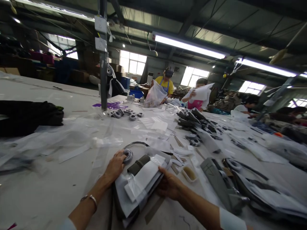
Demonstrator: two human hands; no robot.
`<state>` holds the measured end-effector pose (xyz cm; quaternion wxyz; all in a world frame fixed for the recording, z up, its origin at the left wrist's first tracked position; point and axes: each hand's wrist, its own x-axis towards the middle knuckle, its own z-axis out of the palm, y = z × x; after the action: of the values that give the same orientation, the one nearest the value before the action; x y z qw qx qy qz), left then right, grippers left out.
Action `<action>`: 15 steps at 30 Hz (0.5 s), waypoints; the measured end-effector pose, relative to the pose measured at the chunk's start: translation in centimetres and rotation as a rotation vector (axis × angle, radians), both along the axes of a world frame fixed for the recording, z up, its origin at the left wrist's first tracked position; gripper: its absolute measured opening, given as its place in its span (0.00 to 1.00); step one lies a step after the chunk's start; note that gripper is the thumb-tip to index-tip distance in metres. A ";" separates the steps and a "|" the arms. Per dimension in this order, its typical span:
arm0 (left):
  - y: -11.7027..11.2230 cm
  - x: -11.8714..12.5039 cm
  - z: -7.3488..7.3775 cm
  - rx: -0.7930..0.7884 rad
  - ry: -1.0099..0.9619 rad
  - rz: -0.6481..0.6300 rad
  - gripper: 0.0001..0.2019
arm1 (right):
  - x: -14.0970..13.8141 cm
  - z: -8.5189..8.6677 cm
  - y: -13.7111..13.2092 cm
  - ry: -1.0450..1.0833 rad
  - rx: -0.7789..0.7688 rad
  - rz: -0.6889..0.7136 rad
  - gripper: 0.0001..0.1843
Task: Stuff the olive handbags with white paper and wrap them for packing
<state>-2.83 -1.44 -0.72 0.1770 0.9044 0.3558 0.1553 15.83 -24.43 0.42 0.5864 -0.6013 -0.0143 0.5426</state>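
My left hand (pixel 116 166) rests on the far left corner of a folded dark garment in a clear plastic bag (pixel 139 183), fingers curled by a small grey tape roll (pixel 128 155). My right hand (pixel 169 185) grips the right edge of the same bagged garment, thumb on top. White paper sheets lie inside the bag. The bundle sits on the white table (pixel 48 191) just in front of me.
More bagged dark garments (pixel 240 191) lie at the right, a black cloth pile (pixel 28 116) at the left. Grey tape rolls (pixel 127 113) sit by a metal post (pixel 103 57). Loose plastic bags cover the table. Two people (pixel 165 86) work at the far end.
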 end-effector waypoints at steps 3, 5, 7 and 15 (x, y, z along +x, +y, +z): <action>0.4 0.0 0.0 0.018 -0.001 -0.015 0.20 | -0.4 0.2 1.3 0.001 0.014 -0.114 0.16; 0.6 0.1 0.1 0.024 -0.002 -0.025 0.19 | -0.7 0.2 1.4 -0.027 0.060 -0.153 0.15; 0.6 0.4 0.3 0.022 -0.005 -0.033 0.18 | -0.9 0.1 0.8 -0.045 0.120 -0.179 0.20; -2.8 3.1 1.1 -0.010 -0.058 -0.102 0.16 | -1.2 -1.4 -6.6 -0.065 0.257 -0.267 0.33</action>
<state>0.25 -4.23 0.42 0.1997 0.9156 0.3046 0.1704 14.66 -31.00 -0.98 0.7246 -0.5351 -0.0225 0.4337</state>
